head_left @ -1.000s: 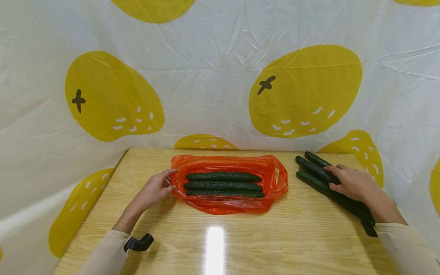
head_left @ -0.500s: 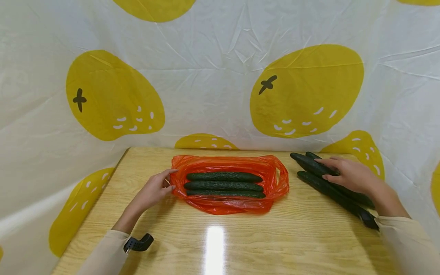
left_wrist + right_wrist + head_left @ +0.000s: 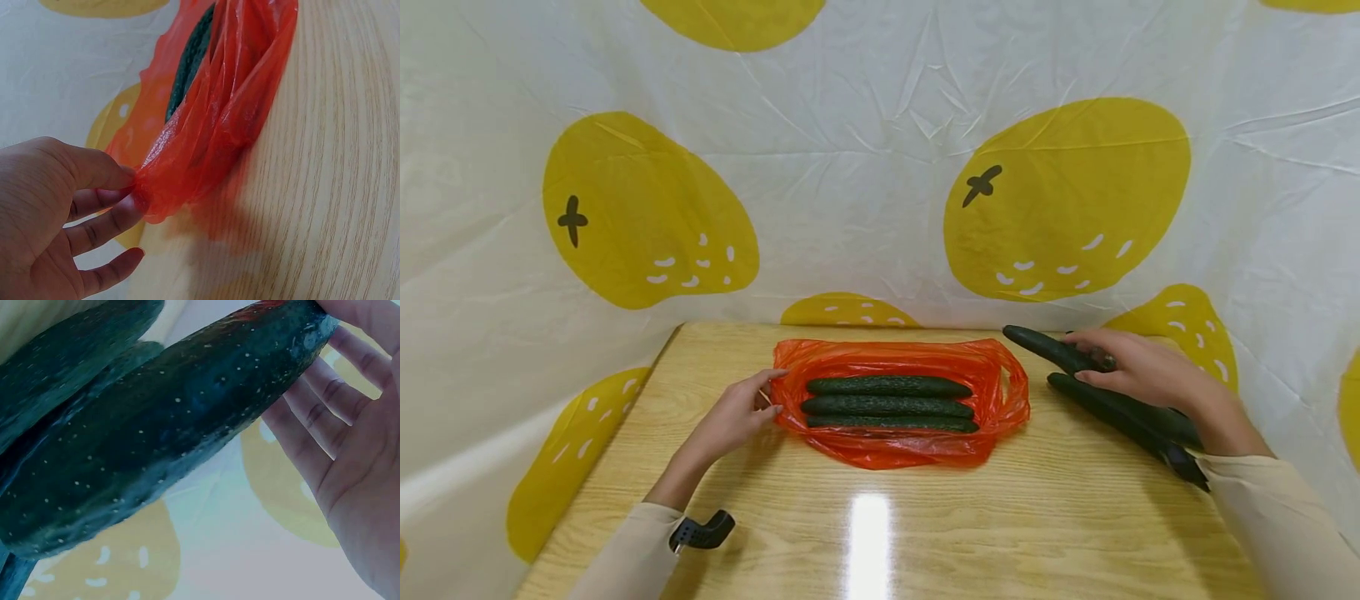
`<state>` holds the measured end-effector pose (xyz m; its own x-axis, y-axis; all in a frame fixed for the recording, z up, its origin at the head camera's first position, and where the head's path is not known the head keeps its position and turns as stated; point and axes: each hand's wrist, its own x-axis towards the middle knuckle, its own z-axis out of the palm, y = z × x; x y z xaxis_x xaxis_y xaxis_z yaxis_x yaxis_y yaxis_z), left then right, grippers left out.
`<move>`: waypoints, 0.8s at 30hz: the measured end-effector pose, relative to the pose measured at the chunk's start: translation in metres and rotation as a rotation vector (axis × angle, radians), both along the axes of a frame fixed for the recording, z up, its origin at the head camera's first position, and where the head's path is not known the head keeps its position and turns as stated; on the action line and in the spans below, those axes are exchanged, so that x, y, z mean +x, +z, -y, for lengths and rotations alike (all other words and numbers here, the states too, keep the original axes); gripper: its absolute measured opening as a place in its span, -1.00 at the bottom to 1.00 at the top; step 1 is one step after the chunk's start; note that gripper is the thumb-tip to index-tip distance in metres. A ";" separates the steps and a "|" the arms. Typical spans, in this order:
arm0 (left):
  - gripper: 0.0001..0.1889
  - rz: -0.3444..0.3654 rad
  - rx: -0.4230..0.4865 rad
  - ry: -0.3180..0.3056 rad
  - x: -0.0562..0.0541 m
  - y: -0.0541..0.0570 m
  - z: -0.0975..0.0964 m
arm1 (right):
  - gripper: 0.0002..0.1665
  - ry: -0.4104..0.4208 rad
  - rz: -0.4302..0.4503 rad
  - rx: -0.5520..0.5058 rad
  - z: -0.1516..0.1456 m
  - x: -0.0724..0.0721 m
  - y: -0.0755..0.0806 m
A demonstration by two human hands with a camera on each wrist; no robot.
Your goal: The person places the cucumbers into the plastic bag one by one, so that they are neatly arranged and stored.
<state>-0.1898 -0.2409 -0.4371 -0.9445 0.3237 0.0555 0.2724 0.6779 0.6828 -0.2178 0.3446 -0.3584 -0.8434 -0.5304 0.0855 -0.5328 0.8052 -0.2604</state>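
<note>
A red plastic bag [image 3: 895, 450] lies spread on the wooden table, its mouth facing up. Three dark green cucumbers [image 3: 887, 407] rest side by side inside it. At the bag's left end, my left hand [image 3: 745, 404] pinches the thin plastic between thumb and fingers, as the left wrist view shows at the fingertips [image 3: 128, 181]. My right hand [image 3: 1142, 371] grips a cucumber [image 3: 1037, 342] between thumb and fingers, its far end pointing toward the bag. In the right wrist view this cucumber [image 3: 156, 437] slants across, partly over other cucumbers [image 3: 75, 362].
More cucumbers [image 3: 1112, 410] lie slanted on the table's right side, beneath my right hand and forearm. A white curtain with yellow fruit prints [image 3: 865, 208] hangs behind and beside the table [image 3: 985, 525]. The bag's loop handle [image 3: 1015, 387] faces right.
My right hand has drawn one cucumber away from the others, up and to the left toward the bag. The left hand and the bag have stayed in place.
</note>
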 end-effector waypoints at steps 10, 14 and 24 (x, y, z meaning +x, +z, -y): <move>-0.41 0.006 -0.008 -0.002 0.000 0.002 -0.001 | -0.41 0.092 0.074 -0.078 0.028 -0.010 0.012; -0.41 0.015 -0.003 0.001 0.000 0.002 -0.001 | -0.39 0.106 0.069 -0.057 0.039 -0.014 0.013; -0.41 0.005 -0.010 -0.002 -0.001 0.002 -0.002 | -0.38 0.198 0.049 -0.030 0.069 -0.026 0.019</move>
<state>-0.1904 -0.2389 -0.4351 -0.9443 0.3257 0.0472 0.2698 0.6842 0.6776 -0.2437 0.2752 -0.3395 -0.7267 -0.6839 0.0652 -0.6658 0.6776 -0.3125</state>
